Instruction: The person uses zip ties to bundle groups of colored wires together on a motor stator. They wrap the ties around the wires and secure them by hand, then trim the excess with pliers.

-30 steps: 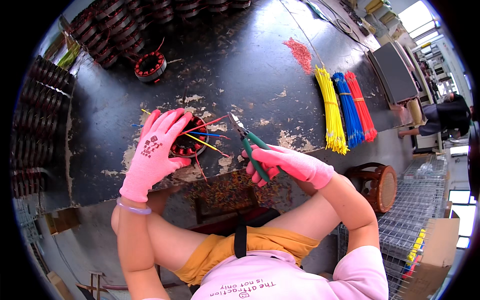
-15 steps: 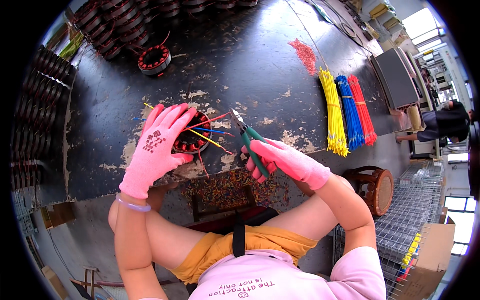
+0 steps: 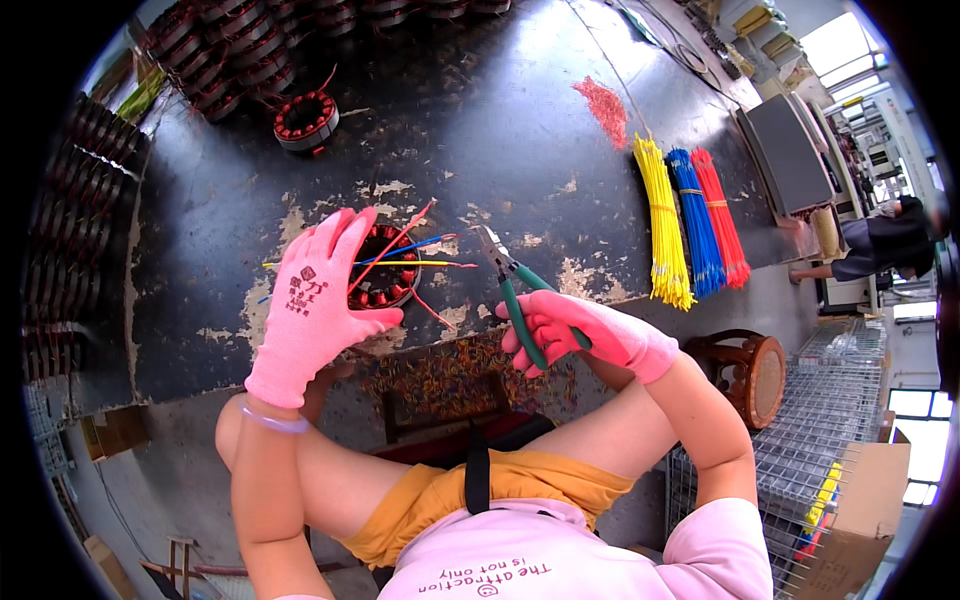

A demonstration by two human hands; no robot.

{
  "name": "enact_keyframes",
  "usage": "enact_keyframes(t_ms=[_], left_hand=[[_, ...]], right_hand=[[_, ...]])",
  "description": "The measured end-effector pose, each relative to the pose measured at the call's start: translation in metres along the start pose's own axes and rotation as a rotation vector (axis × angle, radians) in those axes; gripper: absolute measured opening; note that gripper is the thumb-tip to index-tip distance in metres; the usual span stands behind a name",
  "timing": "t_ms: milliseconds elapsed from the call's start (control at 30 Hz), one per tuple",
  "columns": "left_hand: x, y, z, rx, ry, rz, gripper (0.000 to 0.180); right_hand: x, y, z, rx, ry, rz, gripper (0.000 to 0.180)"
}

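Scuffed black bench [image 3: 500,130] (paint flaking): left hand [image 3: 310,300] spread on coil [image 3: 385,265], right hand [image 3: 575,330] gripping cutters [image 3: 515,290].

Three wire bundles [image 3: 695,220] (yellow, blue, red), one pair of cutters [image 3: 515,290], two gloved hands [image 3: 310,300]

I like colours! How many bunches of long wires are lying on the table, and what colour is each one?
Yellow wire bundle: 1
Blue wire bundle: 1
Red wire bundle: 1
Total: 3 bundles, side by side on the dark worn table.
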State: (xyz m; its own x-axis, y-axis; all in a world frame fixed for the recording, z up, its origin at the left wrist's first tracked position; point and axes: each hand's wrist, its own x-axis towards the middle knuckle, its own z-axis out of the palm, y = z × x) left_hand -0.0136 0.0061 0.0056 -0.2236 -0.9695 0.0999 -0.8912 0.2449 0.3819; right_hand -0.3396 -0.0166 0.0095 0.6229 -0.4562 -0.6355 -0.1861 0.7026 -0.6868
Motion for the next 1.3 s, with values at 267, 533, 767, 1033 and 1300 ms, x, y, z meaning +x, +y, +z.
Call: enact_keyframes(t_ms=[267, 533, 767, 1033, 1300], left_hand=[[0.005, -0.005, 0.001, -0.001, -0.051, 0.051, 0.094], [0.008, -0.011, -0.002, -0.033, -0.070, 0.113, 0.095], [0.003, -0.007, 0.009, 0.084, 0.003, 0.060, 0.094], [0.002, -0.005, 0.011, 0.052, 0.035, 0.096, 0.094], [0.003, -0.004, 0.010, 0.056, 0.038, 0.103, 0.094]], right_hand=[[0.013, -0.004, -0.002, -0.141, -0.027, 0.037, 0.068], [0.008, -0.018, -0.009, -0.201, 0.018, 0.046, 0.062], [0.004, -0.023, 0.004, -0.210, 0.080, -0.003, 0.057], [0.011, -0.032, -0.014, -0.197, 0.047, 0.051, 0.054], [0.005, -0.042, -0.018, -0.268, 0.032, 0.070, 0.054]])
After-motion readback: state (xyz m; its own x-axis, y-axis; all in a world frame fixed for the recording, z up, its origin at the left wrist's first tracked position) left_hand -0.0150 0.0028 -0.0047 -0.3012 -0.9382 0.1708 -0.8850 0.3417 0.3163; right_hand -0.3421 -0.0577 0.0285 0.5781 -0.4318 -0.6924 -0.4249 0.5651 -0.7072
